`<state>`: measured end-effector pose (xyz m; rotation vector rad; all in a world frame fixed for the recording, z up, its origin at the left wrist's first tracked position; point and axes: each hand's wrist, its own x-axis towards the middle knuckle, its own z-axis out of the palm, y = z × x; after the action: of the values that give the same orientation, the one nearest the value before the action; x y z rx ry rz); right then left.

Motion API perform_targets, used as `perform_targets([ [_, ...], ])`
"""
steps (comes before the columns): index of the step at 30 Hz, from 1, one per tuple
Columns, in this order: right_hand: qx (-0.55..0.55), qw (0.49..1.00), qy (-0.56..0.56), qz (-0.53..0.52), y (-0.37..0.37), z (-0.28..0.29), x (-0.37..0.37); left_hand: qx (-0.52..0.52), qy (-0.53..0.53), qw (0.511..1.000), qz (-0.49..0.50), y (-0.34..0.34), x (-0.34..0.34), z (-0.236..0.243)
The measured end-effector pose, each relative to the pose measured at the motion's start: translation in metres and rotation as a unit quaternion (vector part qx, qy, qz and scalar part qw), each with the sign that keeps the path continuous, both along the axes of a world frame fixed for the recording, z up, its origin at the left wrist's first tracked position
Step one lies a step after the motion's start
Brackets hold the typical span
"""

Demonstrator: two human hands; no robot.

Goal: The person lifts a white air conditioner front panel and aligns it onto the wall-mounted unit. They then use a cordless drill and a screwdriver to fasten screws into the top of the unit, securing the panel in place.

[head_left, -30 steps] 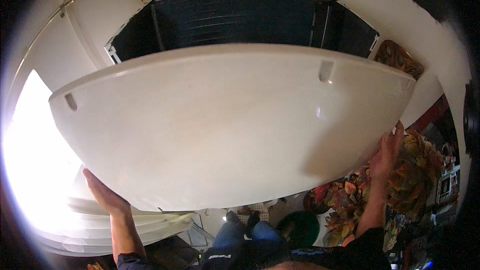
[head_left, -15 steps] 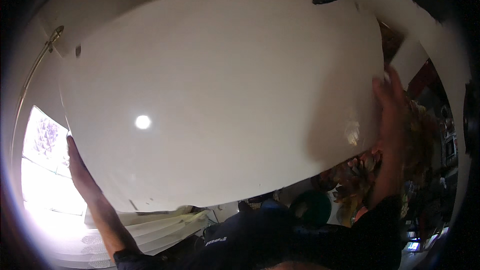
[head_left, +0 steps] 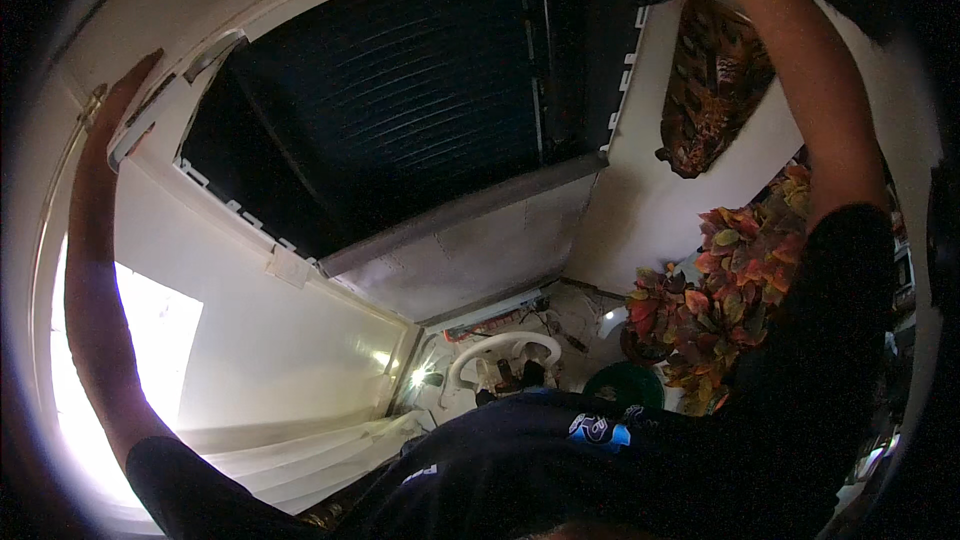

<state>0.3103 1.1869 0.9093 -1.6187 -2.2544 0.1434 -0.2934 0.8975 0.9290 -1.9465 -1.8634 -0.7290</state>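
Both my arms are raised high. My left hand grips the pale edge of a white panel at the upper left, fingers on one side and what looks like the thumb on the other. The panel is seen nearly edge-on as a curved band along the top. My right forearm runs up to the top right, where the hand is hidden behind a black shape and the picture's edge. Between my arms shows a dark slatted rectangular unit with small white tabs along its sides. A grey ledge borders its lower edge.
A brown carved leaf-shaped ornament hangs on the wall at right, above red and orange foliage. Below are a white curved rail and a green round container. At left are a bright window, a sheer curtain and a metal rod.
The white panel, which filled the view broadside, has gone up and tilted to nearly edge-on. Both hands have risen with my arms, uncovering the dark slatted unit and the floor below.
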Motion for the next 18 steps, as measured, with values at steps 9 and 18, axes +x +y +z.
perform_targets([
  [9, -0.053, 0.998, -0.037, 0.024, 0.037, -0.008, -0.018, -0.165, -0.172, 0.95, 0.203, 0.114, -0.063, -0.017],
  [18, -0.058, 0.996, -0.046, 0.039, 0.05, -0.014, -0.022, -0.156, -0.176, 0.96, 0.15, 0.105, -0.043, -0.023],
])
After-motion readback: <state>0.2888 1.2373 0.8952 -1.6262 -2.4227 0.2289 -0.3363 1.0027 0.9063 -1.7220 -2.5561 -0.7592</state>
